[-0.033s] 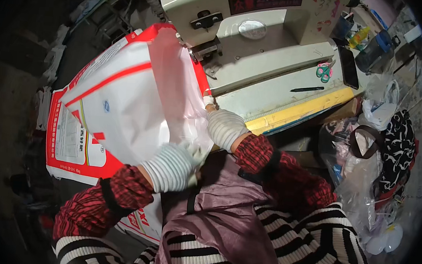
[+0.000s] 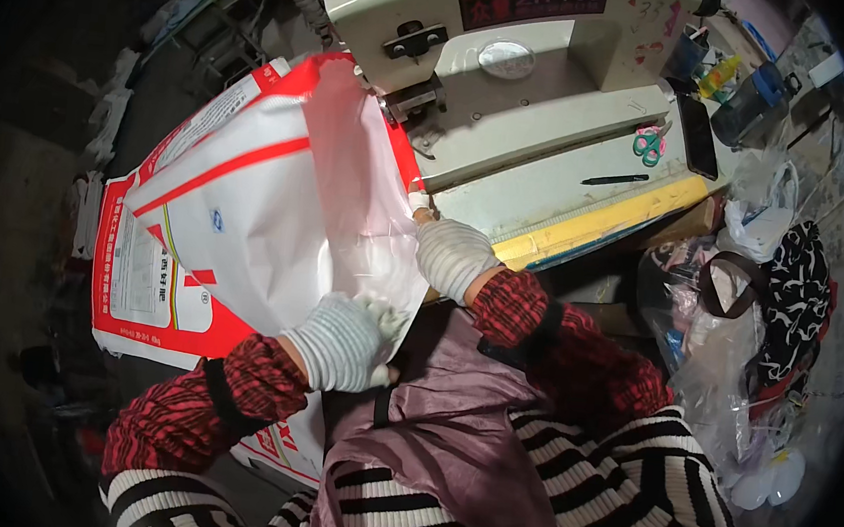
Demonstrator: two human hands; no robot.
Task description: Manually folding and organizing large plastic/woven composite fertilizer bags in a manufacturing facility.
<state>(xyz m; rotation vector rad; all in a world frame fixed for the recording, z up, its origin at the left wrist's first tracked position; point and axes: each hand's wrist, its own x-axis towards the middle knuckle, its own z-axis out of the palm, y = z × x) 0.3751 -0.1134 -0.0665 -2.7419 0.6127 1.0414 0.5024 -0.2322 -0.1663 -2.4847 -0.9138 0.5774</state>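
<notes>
A large white and red printed sack lies at the left side of a cream industrial sewing machine. The upper red edge of the sack reaches under the machine's needle area. My left hand, in a white ribbed glove, is closed on the sack's near edge above my lap. My right hand, gloved the same way, pinches the sack's right edge beside the machine bed. Its fingertips are partly hidden. Between my hands the sack's pale, thin-looking inner face shows.
On the machine table lie a black pen, small green and pink scissors and a phone. Behind them stands a dark bottle. A yellow strip lines the table's front edge. Bags and clear plastic crowd the right.
My left hand has shifted slightly, and its fingers now show more clearly on the sack's edge. The sack's folds have moved a little. My right hand stays almost in place.
</notes>
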